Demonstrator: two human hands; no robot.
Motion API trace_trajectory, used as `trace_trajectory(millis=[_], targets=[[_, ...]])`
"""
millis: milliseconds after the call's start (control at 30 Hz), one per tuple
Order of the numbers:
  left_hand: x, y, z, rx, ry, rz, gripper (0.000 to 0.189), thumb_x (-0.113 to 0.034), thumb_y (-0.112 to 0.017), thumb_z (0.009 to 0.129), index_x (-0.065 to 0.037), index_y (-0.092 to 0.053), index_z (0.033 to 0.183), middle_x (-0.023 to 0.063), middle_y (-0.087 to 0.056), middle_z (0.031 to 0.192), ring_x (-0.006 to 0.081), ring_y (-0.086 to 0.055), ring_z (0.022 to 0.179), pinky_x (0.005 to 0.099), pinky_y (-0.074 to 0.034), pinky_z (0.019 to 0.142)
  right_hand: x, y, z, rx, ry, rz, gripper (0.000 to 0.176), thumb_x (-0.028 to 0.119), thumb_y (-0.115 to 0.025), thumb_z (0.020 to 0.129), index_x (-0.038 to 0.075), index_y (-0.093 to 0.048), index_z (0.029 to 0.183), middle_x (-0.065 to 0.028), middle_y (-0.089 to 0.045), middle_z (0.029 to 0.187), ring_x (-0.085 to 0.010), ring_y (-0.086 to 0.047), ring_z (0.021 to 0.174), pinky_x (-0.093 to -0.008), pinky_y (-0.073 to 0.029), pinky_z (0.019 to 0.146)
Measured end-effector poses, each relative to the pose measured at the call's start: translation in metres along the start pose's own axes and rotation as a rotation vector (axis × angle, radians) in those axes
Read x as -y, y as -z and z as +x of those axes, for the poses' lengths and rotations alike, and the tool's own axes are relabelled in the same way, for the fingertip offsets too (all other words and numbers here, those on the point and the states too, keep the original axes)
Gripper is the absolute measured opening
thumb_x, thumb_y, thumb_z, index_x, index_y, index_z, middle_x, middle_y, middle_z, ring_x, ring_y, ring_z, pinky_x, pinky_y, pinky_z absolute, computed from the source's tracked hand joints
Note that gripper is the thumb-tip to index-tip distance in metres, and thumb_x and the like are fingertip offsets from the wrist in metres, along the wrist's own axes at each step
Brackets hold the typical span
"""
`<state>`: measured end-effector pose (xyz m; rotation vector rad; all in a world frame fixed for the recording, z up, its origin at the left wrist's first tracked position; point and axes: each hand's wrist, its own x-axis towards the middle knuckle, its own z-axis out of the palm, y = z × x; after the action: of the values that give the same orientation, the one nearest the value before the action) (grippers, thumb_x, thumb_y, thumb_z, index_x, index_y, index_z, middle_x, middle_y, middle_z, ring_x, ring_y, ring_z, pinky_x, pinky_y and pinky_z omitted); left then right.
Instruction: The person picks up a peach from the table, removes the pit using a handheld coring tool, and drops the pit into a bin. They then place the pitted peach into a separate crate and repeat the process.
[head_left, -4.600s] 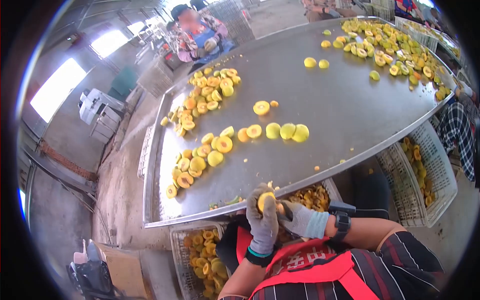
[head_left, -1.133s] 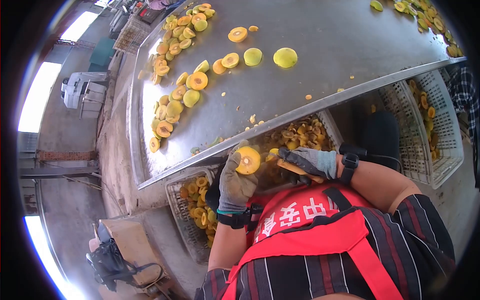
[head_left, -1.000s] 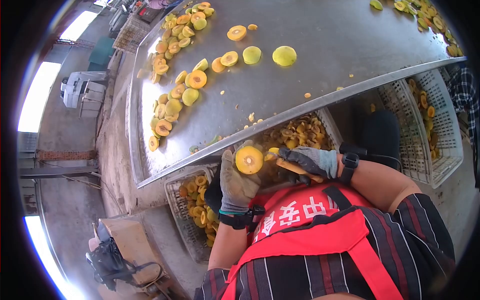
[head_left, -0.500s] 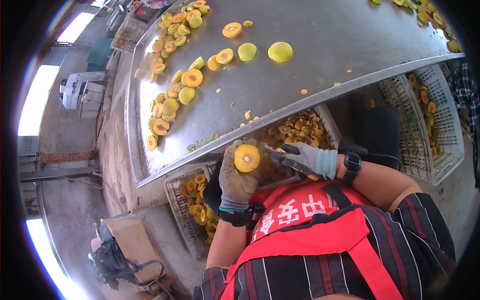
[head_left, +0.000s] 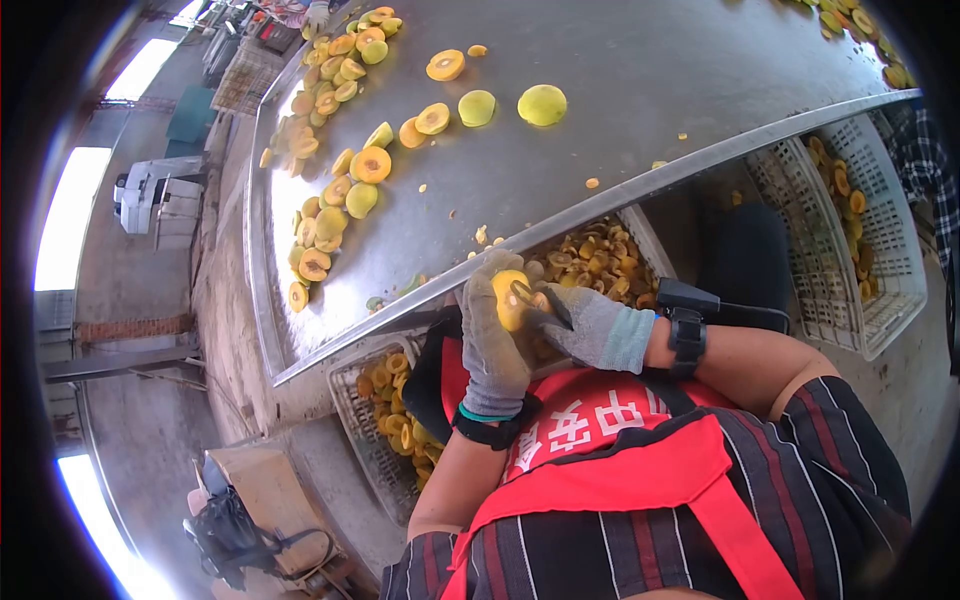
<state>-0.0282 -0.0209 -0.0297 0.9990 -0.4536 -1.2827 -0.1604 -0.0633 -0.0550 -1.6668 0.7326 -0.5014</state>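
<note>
My left hand (head_left: pixel 493 340), in a grey glove, grips a yellow fruit half (head_left: pixel 509 296) just below the front edge of the steel table (head_left: pixel 620 130). My right hand (head_left: pixel 583 325), also gloved, presses against the fruit's cut face with a small tool whose blade is mostly hidden between the fingers. Both hands hover over a white crate of pits and scraps (head_left: pixel 600 268). A black watch (head_left: pixel 686 335) sits on my right wrist.
Cut fruit halves (head_left: pixel 340 190) lie scattered along the table's left side, with three more (head_left: pixel 478 105) near the middle. A crate of fruit halves (head_left: pixel 390 410) stands lower left, another crate (head_left: pixel 850 220) at right. Another person's plaid sleeve (head_left: pixel 935 190) shows far right.
The fruit half was facing up in my left hand; my right hand has since moved in from the right and now presses the tool into its cut face.
</note>
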Motion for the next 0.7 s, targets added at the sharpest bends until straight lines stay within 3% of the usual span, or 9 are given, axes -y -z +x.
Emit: trace_trajectory(millis=[33,167,233,300,367,467,533,633,700], targets=[[0.001,-0.003,0.0,0.008,-0.04,0.089,0.036,-0.033,-0.041,0.095,-0.004,-0.052,0.113,0.0086,-0.055,0.108,0.0223,-0.055,0.101,0.0328,-0.047,0.082,0.0,-0.002,0.001,0.016,-0.046,0.136,0.027,0.023,-0.054,0.087,0.002,-0.052,0.104,-0.0198,-0.061,0.086,-0.035,-0.06,0.079,-0.0384,-0.048,0.07],[-0.008,-0.017,-0.007,-0.019,-0.059,0.341,0.037,-0.035,-0.039,0.097,-0.004,-0.054,0.11,0.0077,-0.057,0.102,0.0184,-0.056,0.097,0.0283,-0.048,0.075,0.002,-0.002,0.001,0.128,-0.196,0.34,0.03,0.023,-0.057,0.084,0.002,-0.051,0.105,-0.0205,-0.062,0.086,-0.0356,-0.061,0.08,-0.0385,-0.048,0.07],[-0.012,-0.015,-0.005,0.015,-0.088,0.468,0.037,-0.035,-0.039,0.097,-0.004,-0.055,0.108,0.0081,-0.057,0.101,0.018,-0.057,0.095,0.0281,-0.048,0.076,0.005,0.006,-0.003,0.082,0.043,-0.145,0.032,0.025,-0.059,0.082,0.003,-0.051,0.105,-0.0205,-0.062,0.086,-0.0363,-0.061,0.079,-0.0391,-0.049,0.069],[-0.019,-0.01,-0.002,0.054,-0.114,0.592,0.037,-0.035,-0.039,0.097,-0.004,-0.057,0.106,0.0085,-0.058,0.1,0.0175,-0.058,0.093,0.028,-0.048,0.076,0.006,0.009,-0.003,0.144,-0.01,-0.276,0.033,0.024,-0.06,0.081,0.004,-0.051,0.106,-0.0209,-0.062,0.086,-0.0372,-0.061,0.08,-0.0399,-0.049,0.069],[-0.026,-0.003,0.0,0.045,0.215,0.626,0.036,-0.033,-0.04,0.097,-0.003,-0.058,0.104,0.009,-0.058,0.1,0.0172,-0.058,0.091,0.0287,-0.048,0.078,0.001,0.007,-0.004,0.211,-0.062,-0.408,0.034,0.024,-0.061,0.08,0.005,-0.051,0.107,-0.0213,-0.062,0.087,-0.0381,-0.061,0.08,-0.0406,-0.049,0.068],[-0.023,0.001,0.005,0.076,0.041,0.636,0.033,-0.03,-0.042,0.096,-0.002,-0.057,0.106,0.0085,-0.057,0.102,0.0168,-0.058,0.091,0.029,-0.048,0.08,-0.006,0.003,-0.002,0.139,0.02,-0.338,0.037,0.028,-0.06,0.082,0.004,-0.051,0.108,-0.02,-0.062,0.08,-0.0359,-0.062,0.072,-0.0411,-0.049,0.063],[-0.024,-0.007,0.005,0.117,-0.018,0.536,0.032,-0.029,-0.042,0.096,-0.002,-0.056,0.107,0.0086,-0.057,0.103,0.0166,-0.058,0.092,0.0289,-0.048,0.08,0.014,0.011,0.0,0.157,-0.181,0.193,0.031,0.03,-0.052,0.088,0.006,-0.05,0.108,-0.0126,-0.059,0.069,-0.0226,-0.059,0.053,-0.033,-0.047,0.048],[-0.011,-0.003,0.007,0.156,-0.166,0.473,0.032,-0.029,-0.041,0.097,-0.003,-0.055,0.108,0.0092,-0.056,0.107,0.0169,-0.058,0.093,0.0285,-0.048,0.078,0.03,0.019,0.0,0.317,-0.379,0.345,0.033,0.034,-0.048,0.091,0.005,-0.049,0.106,-0.0081,-0.053,0.062,-0.0142,-0.053,0.045,-0.0281,-0.042,0.041],[-0.005,-0.003,0.007,0.155,-0.251,0.505,0.032,-0.029,-0.041,0.097,-0.003,-0.055,0.109,0.0096,-0.055,0.109,0.0172,-0.058,0.093,0.0283,-0.049,0.077,0.037,0.023,0.0,0.321,-0.419,0.417,0.032,0.032,-0.049,0.09,0.004,-0.049,0.106,-0.0096,-0.054,0.063,-0.0177,-0.056,0.049,-0.0301,-0.044,0.044]])
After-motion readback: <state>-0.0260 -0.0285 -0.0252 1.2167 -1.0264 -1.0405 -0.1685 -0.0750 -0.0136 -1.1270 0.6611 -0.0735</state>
